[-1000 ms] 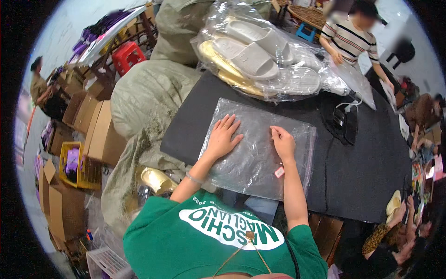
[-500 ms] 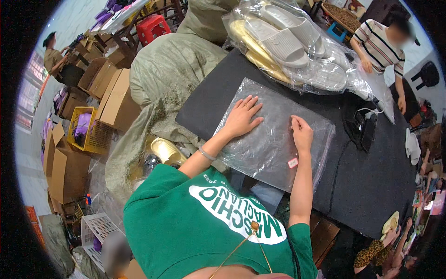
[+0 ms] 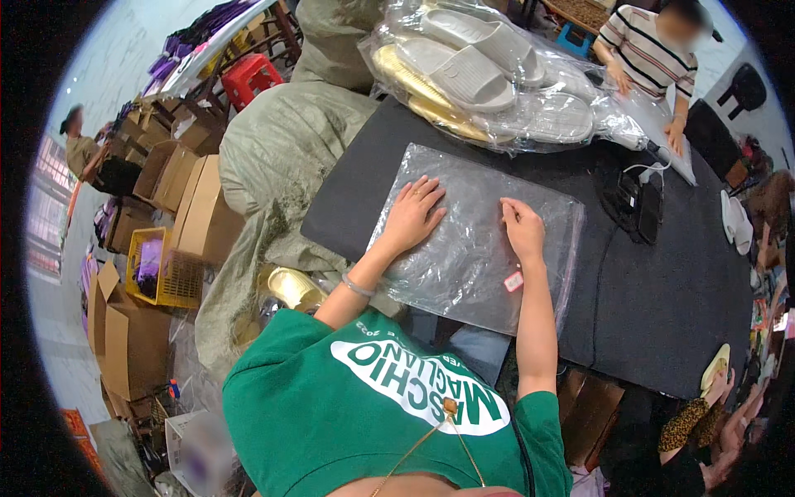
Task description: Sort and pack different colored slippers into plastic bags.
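Note:
A flat clear plastic bag [image 3: 464, 273] lies on the black tabletop in front of me, slightly wrinkled. My left hand [image 3: 416, 214] rests flat on its left part, palm down with fingers spread. Over the right part, my right hand [image 3: 523, 232] is closed in a pinch, thumb against fingers. Anything between those fingertips is too small to make out. A small white and red label [image 3: 513, 282] shows on the bag beside my right wrist. Beyond the bag, at the table's far edge, sits a large clear bag of grey and gold slide sandals [image 3: 472, 79].
Across the table, a person in a striped shirt [image 3: 654, 50] handles a clear bag. A black device [image 3: 642, 211] with a white cable lies at right on the black table [image 3: 654, 315]. Large woven sacks [image 3: 281, 141] press against the left edge. Cardboard boxes [image 3: 141, 352] stand farther left.
The view has shifted slightly. Both my hands keep nearly the same places on the plastic bag. The other person's lower hand has come onto their clear bag.

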A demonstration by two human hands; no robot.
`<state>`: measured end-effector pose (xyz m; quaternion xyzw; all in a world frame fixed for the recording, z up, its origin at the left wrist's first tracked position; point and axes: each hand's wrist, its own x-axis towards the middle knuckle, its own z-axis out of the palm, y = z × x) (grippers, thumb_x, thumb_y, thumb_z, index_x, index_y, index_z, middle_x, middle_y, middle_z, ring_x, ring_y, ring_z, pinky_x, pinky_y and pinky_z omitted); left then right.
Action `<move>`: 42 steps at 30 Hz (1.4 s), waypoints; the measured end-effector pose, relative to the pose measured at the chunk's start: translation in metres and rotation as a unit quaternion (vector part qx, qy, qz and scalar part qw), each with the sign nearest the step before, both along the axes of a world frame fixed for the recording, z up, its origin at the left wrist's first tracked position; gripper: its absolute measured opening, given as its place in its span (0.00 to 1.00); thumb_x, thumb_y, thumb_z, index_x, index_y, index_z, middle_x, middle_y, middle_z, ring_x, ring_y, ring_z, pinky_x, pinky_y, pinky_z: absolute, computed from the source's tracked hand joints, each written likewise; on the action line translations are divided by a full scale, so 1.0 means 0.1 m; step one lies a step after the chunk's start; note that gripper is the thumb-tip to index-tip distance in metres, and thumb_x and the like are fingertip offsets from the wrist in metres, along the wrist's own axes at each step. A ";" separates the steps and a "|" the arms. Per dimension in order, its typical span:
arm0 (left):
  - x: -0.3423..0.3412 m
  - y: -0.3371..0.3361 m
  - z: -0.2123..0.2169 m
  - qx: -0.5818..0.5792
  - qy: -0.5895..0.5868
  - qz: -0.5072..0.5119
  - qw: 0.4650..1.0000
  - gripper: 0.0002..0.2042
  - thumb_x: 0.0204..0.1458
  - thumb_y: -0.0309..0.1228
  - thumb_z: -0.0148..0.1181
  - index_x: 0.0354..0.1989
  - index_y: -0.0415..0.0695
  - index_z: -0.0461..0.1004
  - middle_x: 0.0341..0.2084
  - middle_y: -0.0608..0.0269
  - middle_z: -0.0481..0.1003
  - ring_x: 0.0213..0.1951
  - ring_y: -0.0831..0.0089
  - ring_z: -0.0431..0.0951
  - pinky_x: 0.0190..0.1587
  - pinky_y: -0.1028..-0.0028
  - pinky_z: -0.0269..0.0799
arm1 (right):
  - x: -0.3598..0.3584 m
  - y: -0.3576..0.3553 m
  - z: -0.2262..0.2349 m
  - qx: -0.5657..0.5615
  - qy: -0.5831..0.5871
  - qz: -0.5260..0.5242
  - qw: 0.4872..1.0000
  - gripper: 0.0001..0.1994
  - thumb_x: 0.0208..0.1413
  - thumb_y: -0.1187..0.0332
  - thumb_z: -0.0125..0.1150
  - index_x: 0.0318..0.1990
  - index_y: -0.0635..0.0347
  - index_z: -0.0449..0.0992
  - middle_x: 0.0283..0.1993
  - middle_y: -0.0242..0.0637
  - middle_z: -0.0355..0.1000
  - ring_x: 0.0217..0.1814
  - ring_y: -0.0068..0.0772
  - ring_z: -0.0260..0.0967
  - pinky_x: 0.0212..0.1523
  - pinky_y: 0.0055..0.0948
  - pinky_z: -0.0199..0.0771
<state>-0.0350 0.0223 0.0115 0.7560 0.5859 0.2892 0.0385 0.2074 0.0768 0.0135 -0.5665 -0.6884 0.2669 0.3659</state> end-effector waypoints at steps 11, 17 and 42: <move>0.01 0.00 0.01 0.015 -0.001 -0.005 1.000 0.18 0.52 0.39 0.55 0.50 0.45 0.70 0.56 0.57 0.66 0.61 0.59 0.60 0.62 0.59 0.53 | 0.00 -0.01 0.03 -0.004 -0.015 0.001 1.000 0.11 0.56 0.61 0.52 0.40 0.52 0.79 0.39 0.36 0.76 0.38 0.40 0.73 0.38 0.32 0.71; 0.03 0.00 0.03 0.011 0.003 -0.005 1.000 0.18 0.54 0.38 0.54 0.52 0.46 0.70 0.56 0.58 0.65 0.61 0.59 0.59 0.62 0.59 0.52 | 0.00 -0.01 0.06 -0.021 -0.005 0.000 1.000 0.11 0.56 0.61 0.52 0.40 0.52 0.79 0.39 0.36 0.76 0.39 0.40 0.73 0.39 0.33 0.71; 0.41 1.69 1.02 -0.152 -0.686 0.099 0.705 0.18 0.39 0.45 0.69 0.31 0.50 0.69 0.20 0.73 0.64 0.20 0.81 0.61 0.19 0.78 0.50 | 0.00 -0.02 0.04 0.015 -0.001 -0.003 1.000 0.11 0.55 0.61 0.52 0.39 0.52 0.79 0.40 0.38 0.75 0.41 0.45 0.73 0.40 0.37 0.72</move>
